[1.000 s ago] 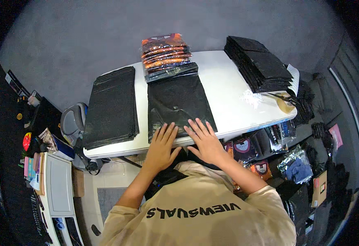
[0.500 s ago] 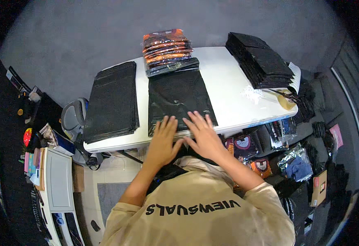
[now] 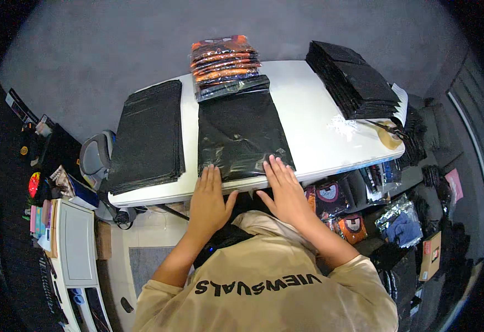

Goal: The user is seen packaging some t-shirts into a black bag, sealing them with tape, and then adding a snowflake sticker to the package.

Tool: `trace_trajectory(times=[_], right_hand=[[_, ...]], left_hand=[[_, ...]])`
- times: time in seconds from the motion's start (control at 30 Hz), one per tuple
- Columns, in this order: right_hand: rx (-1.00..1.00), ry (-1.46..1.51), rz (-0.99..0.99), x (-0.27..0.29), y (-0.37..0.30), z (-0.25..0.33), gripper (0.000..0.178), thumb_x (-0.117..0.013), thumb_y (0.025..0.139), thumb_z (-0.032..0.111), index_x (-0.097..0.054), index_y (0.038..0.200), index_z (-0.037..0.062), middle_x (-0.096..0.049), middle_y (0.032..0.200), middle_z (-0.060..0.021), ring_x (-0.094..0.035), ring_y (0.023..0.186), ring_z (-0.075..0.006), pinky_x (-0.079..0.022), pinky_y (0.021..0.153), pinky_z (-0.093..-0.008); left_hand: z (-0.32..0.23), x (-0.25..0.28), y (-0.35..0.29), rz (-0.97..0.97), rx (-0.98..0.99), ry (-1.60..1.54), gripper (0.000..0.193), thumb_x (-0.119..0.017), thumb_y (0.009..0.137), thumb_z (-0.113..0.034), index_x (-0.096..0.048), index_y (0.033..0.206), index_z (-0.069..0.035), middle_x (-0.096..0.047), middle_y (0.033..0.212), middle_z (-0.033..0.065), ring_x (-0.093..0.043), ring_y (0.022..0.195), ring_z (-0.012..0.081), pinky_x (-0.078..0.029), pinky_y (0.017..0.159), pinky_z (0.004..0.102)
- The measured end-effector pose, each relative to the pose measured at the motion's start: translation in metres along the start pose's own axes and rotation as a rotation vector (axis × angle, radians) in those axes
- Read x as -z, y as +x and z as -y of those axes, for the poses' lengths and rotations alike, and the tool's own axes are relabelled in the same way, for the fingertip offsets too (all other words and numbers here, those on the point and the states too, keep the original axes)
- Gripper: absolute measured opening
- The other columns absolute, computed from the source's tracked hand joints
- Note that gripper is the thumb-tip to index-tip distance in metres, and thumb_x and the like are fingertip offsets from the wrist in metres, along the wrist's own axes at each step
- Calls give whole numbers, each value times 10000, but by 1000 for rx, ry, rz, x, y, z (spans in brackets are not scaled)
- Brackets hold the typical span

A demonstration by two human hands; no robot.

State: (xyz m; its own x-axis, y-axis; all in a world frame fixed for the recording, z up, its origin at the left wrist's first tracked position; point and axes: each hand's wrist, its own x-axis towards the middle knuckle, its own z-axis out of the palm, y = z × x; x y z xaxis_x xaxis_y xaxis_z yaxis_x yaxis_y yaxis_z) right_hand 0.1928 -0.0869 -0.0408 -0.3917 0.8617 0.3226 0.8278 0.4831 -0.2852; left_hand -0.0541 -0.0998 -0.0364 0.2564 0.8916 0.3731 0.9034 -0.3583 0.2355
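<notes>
A black plastic mailing bag (image 3: 239,130) lies flat on the white table (image 3: 319,133), its near end at the table's front edge. My left hand (image 3: 209,199) rests on the bag's near left corner, fingers stretched out. On the near right corner lies my right hand (image 3: 283,193), also flat with its fingers extended. Neither hand grips anything. The bag's far end reaches a stack of clear-wrapped orange and dark folded garments (image 3: 225,61).
A flat pile of black bags (image 3: 147,135) covers the table's left end. At the far right stands a thicker black stack (image 3: 355,80), with a tape roll (image 3: 387,138) near it. Wrapped garments (image 3: 350,227) lie below the table's right side. A white cabinet (image 3: 76,243) stands at lower left.
Both hands have slid outward and slightly nearer, from the bag's middle toward its near corners. The thumbs, close together before, are now farther apart.
</notes>
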Motion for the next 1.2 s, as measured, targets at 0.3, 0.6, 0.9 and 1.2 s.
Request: trace_trajectory(times=[0.3,0.6,0.9,1.2], right_hand=[[-49,149,50,36,59,3,593,-709,977,357,-586,1468,50,-466,1590,-255,-433,1483,-432,-348,1224,-537],[-77,-30,175,-41,140,-33,792,-427,1060,634,-327,1679,150,-236,1743,-217,-181,1625,-402,-145,1298,-603],[-140,-87,252,-43,185,-39,745,-449,1058,578,-334,1675,176,-224,1755,-180,-170,1631,-379,-136,1298,-624],[-411,-113,359,-44,223,-98,854,-284,1048,728,-316,1685,160,-170,1783,-108,-171,1639,-320,-165,1304,-579]], left_hand=[[13,16,76,50,44,-28,667,-551,1073,-438,-509,1494,76,-474,1586,291,-407,1493,479,-337,1242,508],[59,-51,136,196,106,1,793,-393,1086,-599,-386,1620,-13,-314,1698,262,-244,1595,438,-182,1303,546],[69,-59,173,173,34,-42,761,-371,1103,-563,-362,1633,-17,-326,1704,231,-239,1598,432,-178,1298,567],[124,-69,205,205,93,-8,751,-387,1090,-590,-464,1585,-31,-382,1680,214,-318,1575,389,-246,1278,570]])
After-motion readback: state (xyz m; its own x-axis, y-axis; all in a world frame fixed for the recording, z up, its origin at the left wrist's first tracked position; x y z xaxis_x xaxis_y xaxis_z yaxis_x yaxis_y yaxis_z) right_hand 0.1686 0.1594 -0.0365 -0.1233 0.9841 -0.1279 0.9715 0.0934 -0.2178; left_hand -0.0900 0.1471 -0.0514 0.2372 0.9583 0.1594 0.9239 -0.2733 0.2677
